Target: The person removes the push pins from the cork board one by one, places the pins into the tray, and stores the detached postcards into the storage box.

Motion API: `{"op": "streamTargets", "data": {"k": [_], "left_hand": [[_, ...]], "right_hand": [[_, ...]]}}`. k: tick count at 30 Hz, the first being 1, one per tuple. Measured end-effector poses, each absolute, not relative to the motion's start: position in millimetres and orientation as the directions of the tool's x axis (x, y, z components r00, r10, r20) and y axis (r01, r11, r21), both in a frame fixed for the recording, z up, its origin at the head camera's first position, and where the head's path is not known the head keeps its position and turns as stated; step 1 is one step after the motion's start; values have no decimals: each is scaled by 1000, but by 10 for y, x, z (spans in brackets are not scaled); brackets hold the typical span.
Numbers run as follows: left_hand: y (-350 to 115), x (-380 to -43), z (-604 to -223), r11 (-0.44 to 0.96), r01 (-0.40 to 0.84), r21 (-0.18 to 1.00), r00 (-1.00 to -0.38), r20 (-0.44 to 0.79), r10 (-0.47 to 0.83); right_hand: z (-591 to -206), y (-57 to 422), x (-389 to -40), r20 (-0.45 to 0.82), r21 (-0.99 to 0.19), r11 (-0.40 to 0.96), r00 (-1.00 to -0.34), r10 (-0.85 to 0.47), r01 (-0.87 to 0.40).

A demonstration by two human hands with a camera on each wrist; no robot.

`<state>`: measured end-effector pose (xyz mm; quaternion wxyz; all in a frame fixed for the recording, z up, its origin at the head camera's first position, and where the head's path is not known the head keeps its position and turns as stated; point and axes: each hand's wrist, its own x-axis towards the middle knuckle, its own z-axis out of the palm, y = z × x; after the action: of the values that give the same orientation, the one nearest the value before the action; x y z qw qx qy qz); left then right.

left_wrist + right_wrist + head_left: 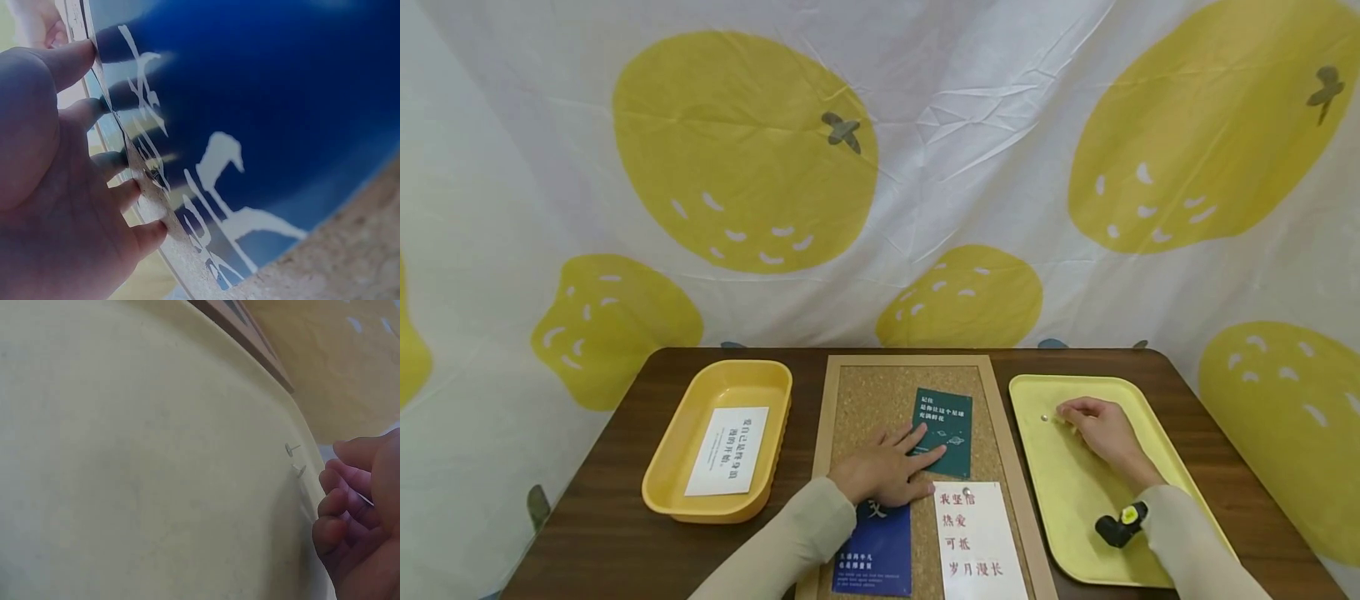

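My left hand point(887, 471) lies spread on the corkboard point(868, 383), its fingertips on the dark green card point(955, 429). Below the palm is a blue card point(872, 558), its upper part covered by the hand; it fills much of the left wrist view. A white card with red characters point(973, 542) bears a thumbtack point(966, 492) at its top. Over the yellow tray point(1060, 533), my right hand point(1105, 433) has bent fingers close to a thumbtack point(1043, 417). In the right wrist view two thumbtacks point(292, 450) lie just beyond the fingertips, with a gap between thumb and index finger.
A deep yellow-orange basin point(662, 483) stands at the left with a white card point(727, 450) in it. The dark wooden table point(602, 500) ends at a lemon-print curtain point(962, 167). A black wrist device point(1120, 525) is strapped at the right sleeve.
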<state>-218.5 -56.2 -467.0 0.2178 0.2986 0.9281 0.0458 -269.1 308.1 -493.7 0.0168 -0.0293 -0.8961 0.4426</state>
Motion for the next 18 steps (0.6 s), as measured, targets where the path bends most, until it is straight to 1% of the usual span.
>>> {"op": "streamTargets", "data": {"k": [5,8,18], "left_hand": [[-564,-2200,-4676,818,533,216,-725,-382,573],[-566,-2196,-4668,817,536,213,-723,-383,575],[-567,-2179,-4650,815,539,214,-721,-384,578]], "right_hand": [[-4896,3026,-2711,62,-783,622,-997,46,-20],[-4877,2982,-2719,75,-783,621,-996,38,-35],[-4798,2767,-2741,33,-818,575,-999,-4,-30]]}}
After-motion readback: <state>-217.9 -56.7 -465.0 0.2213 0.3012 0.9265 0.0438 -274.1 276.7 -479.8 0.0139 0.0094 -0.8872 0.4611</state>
